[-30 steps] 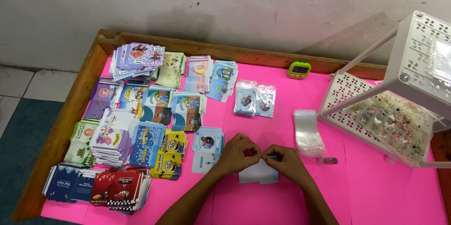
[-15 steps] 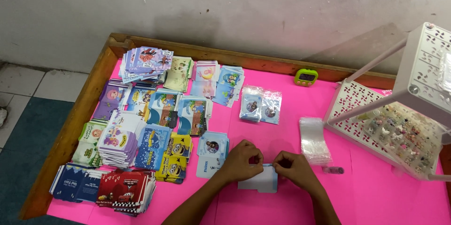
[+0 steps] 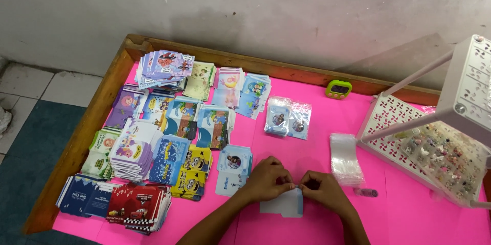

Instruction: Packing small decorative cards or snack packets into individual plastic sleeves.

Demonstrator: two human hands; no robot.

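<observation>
My left hand (image 3: 267,178) and my right hand (image 3: 321,191) meet over the pink table, fingertips pinched together on the top edge of a small pale blue card (image 3: 284,205) lying under them. Whatever small item sits between the fingertips is too small to make out. Just left of my left hand lie light blue cartoon cards (image 3: 232,165). A stack of clear plastic sleeves (image 3: 346,159) lies to the upper right of my right hand.
Many stacks of colourful cartoon cards (image 3: 153,142) cover the left half of the pink table (image 3: 317,122), which has a wooden rim (image 3: 87,137). Two bagged cards (image 3: 288,118) lie mid-table. A small green timer (image 3: 338,89) sits at the back. A white plastic rack (image 3: 434,148) holds small trinkets at right.
The camera view has drifted, so everything sits lower and further right in the frame. My hands stay pinched together on the pale card, with little visible change.
</observation>
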